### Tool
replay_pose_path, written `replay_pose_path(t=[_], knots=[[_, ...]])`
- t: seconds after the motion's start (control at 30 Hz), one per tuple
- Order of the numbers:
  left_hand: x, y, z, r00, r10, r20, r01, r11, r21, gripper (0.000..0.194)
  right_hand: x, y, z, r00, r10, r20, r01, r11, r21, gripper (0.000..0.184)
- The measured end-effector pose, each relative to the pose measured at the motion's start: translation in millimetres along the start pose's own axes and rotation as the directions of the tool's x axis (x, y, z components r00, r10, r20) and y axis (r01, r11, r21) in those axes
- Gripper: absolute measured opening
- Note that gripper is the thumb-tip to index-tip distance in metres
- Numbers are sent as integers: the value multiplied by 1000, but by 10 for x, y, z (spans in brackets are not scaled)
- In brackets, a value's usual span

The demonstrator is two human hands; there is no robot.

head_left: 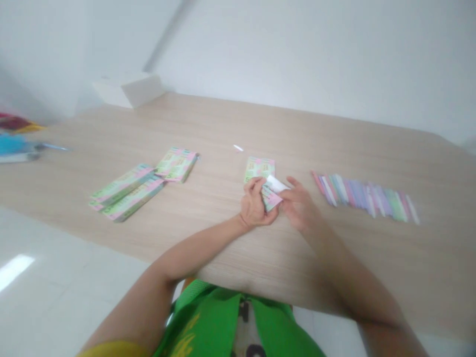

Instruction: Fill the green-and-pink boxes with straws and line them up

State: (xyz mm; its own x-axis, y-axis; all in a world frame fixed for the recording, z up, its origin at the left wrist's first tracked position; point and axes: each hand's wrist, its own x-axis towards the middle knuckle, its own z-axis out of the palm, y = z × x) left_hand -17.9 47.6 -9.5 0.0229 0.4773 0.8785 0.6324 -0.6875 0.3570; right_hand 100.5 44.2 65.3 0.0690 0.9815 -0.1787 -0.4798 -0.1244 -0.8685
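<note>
Near the middle of the table, my left hand (255, 204) is wrapped round a small green-and-pink printed carton (271, 197). A white flap or paper piece (276, 184) stands out from its upper end. My right hand (300, 204) pinches the carton's right side by that white part, with its fingers slightly blurred. Just beyond my left fingers lies a similar printed carton (259, 167), its near edge hidden by the hand. To the right, a row of pastel pen-like sticks (366, 196) lies side by side.
On the left, several matching cartons (128, 191) lie flat, with more cartons (177, 164) touching them. A small white strip (238, 148) lies farther back. A white box (130, 89) stands by the wall. At the far left are a blue item (13, 144) and other blurred things.
</note>
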Motion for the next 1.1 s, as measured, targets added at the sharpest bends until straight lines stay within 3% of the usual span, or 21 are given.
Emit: replay_pose_path(t=[0.1,0.23,0.33,0.43,0.53,0.7,0.83,0.93,1.1], knots=[[10,-22,34,1000,7,-9,-7,1000,21,75,41,-25,-50,999,27,20,-28,1000,12,58],[17,-47,36,998,46,-35,-43,996,83,55,-16,-93,-22,971,80,225,-80,997,-9,41],[-9,-50,20,1000,-9,17,7,996,88,50,-97,-194,10,894,141,424,-141,989,-31,30],[-32,-35,2,992,-51,113,42,996,78,47,-157,-297,12,825,179,536,-180,982,-51,37],[-20,-17,2,987,-21,156,14,999,50,52,-163,-312,19,866,167,471,-168,985,-40,39],[8,49,27,988,15,155,-17,1000,11,86,-101,-120,58,953,35,300,-18,998,-59,31],[-38,128,19,988,-52,147,42,996,74,97,-62,41,41,966,-79,247,97,993,-60,34],[-64,158,4,985,-104,135,93,992,90,93,-51,98,24,971,-106,214,114,993,-25,37],[-63,125,-2,988,-94,120,86,994,70,87,-43,69,4,967,-109,229,124,991,-51,45]])
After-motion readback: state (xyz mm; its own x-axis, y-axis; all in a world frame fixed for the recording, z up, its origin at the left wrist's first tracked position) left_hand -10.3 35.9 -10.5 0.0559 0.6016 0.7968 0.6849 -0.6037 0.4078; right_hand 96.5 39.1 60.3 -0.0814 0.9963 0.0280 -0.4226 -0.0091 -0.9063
